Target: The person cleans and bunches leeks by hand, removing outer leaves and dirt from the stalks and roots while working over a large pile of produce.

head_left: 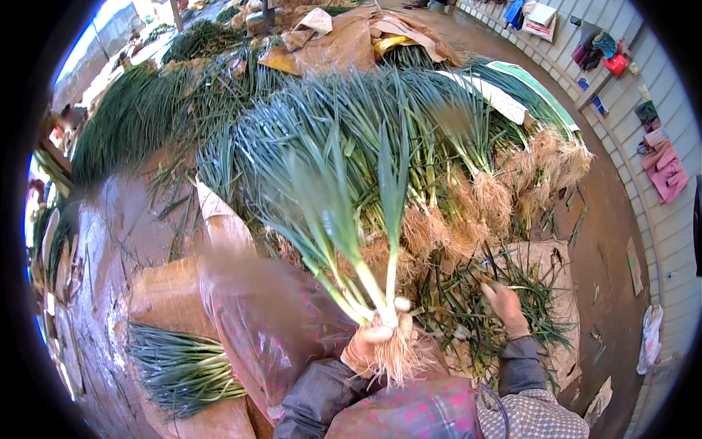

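Observation:
My left hand point(358, 350) is closed around the root end of a few thick green onions point(371, 282). Their pale stems and blue-green leaves fan up and away from me, and a tangle of tan roots point(398, 357) hangs beside the fingers. Out to the right, my right hand point(504, 304) reaches over a heap of loose stripped leaves point(457, 311). Its fingers look bent together at the leaves; whether a leaf is between them is hard to make out. A patterned plastic apron point(274, 329) covers my lap.
Beyond my hands lies a large pile of rooted green onions point(431, 139). A trimmed bundle point(186, 366) rests on sacking at the lower left. Brown cloth point(336, 44) covers part of the far pile. At the right, a corrugated wall point(665, 241) has bags and clothes hanging on it.

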{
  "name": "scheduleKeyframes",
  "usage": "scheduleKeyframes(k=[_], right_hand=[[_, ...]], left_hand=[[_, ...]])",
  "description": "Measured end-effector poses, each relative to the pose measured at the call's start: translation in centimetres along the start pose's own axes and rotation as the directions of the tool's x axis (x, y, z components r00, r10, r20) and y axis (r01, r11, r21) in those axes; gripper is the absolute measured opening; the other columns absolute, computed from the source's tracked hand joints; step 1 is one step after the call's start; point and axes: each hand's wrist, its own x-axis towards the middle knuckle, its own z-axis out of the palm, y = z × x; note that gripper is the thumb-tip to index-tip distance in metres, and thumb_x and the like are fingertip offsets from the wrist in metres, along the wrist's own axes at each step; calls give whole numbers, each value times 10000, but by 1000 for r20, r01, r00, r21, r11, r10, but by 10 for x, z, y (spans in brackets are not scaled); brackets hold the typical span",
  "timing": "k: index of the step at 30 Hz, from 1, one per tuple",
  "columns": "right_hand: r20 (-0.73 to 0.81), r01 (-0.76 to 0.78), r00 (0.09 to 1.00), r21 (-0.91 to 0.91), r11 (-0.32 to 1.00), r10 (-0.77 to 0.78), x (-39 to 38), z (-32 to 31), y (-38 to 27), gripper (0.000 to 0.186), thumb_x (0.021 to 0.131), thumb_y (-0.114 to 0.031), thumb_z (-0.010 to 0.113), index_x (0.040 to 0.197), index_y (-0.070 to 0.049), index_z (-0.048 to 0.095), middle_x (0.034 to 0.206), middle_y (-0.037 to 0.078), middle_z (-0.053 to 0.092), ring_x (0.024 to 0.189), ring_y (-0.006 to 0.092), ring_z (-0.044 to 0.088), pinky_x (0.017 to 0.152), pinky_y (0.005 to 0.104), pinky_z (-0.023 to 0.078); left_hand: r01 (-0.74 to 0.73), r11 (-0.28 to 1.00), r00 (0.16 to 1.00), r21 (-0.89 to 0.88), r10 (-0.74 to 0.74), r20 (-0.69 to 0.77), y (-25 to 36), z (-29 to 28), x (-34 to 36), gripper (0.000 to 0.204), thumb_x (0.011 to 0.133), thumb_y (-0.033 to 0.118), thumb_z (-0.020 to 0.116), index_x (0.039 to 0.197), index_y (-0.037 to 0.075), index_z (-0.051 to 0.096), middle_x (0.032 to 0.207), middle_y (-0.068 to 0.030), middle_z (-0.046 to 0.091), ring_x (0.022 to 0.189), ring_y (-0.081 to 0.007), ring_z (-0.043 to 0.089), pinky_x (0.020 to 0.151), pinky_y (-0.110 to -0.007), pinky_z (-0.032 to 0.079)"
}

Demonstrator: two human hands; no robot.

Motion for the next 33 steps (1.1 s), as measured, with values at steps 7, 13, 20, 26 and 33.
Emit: scheduleKeyframes(k=[7, 13, 20, 26, 33], right_hand=[[-163, 374, 850, -484, 791, -502, 88, -6, -164, 350, 938, -443, 519, 1015, -120, 627, 648, 8, 617, 477, 156, 557, 484, 313, 471], [-99, 733, 438, -536, 419, -894, -5, 10, -175, 127, 892, -259, 577, 953, -188, 663, 714, 0, 600, 485, 99, 545, 362, 262, 414], [340, 201, 796, 631, 749, -500, -21, -7, -182, 337, 947, -342, 531, 871, -30, 634, 729, 36, 618, 568, 114, 558, 487, 298, 441], [-34, 279, 879, 845, 455, -476, 58, 36, -237, 306, 907, -371, 611, 843, -73, 637, 630, -46, 545, 520, 43, 442, 470, 216, 324], [113, 206, 874, 794, 572, -472, -48, 34, -165, 262, 964, -234, 505, 882, -9, 612, 598, 9, 578, 450, 59, 471, 401, 209, 366]], left_hand=[[95, 954, 951, 285, -2, -309, -2, -15, 22, 283, 777, 28, 639, 1031, 63, 520, 959, -86, 583, 893, -255, 610, 822, -387, 521], [-111, 975, 904, 191, 179, -388, 14, -21, 26, 326, 821, 36, 537, 1147, 23, 530, 1330, -194, 497, 1077, -289, 583, 938, -429, 489], [-14, 998, 902, 65, 41, -431, 4, -26, 28, 258, 853, 34, 542, 1111, 20, 539, 1080, -151, 623, 909, -268, 630, 811, -402, 540], [-82, 983, 851, 162, 154, -502, -6, -34, 25, 187, 835, 17, 552, 1020, 3, 578, 927, -117, 641, 829, -234, 636, 753, -353, 545], [-232, 960, 766, 159, 281, -579, 2, -54, 22, 216, 808, -2, 554, 1020, -22, 589, 909, -140, 657, 809, -256, 648, 750, -352, 558]])
